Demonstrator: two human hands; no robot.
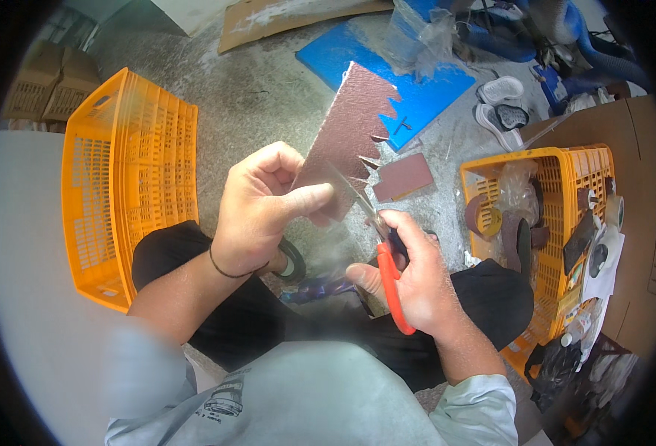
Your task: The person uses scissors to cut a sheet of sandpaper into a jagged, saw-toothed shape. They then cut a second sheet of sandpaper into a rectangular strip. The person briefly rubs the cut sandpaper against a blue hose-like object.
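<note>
My left hand (257, 208) pinches the lower end of a brownish-red sandpaper sheet (346, 119) between thumb and fingers. The sheet tilts up and away, and its right edge is cut into jagged teeth. In my right hand (423, 279) is a pair of scissors (389, 290) with red handles. Their blades meet the sheet's right edge near my left thumb; how far they are apart is hard to see. Just beyond the scissors, a smaller rectangular sandpaper piece (404, 178) lies on the floor.
A yellow crate (131, 186) stands at left. Another yellow crate (566, 167) at right holds sanding belts and plastic. Behind the sheet lies a blue board (439, 89) with a small dark T-shaped tool (402, 125). Shoe soles (500, 91) rest farther right, and cardboard (291, 18) lies at the back.
</note>
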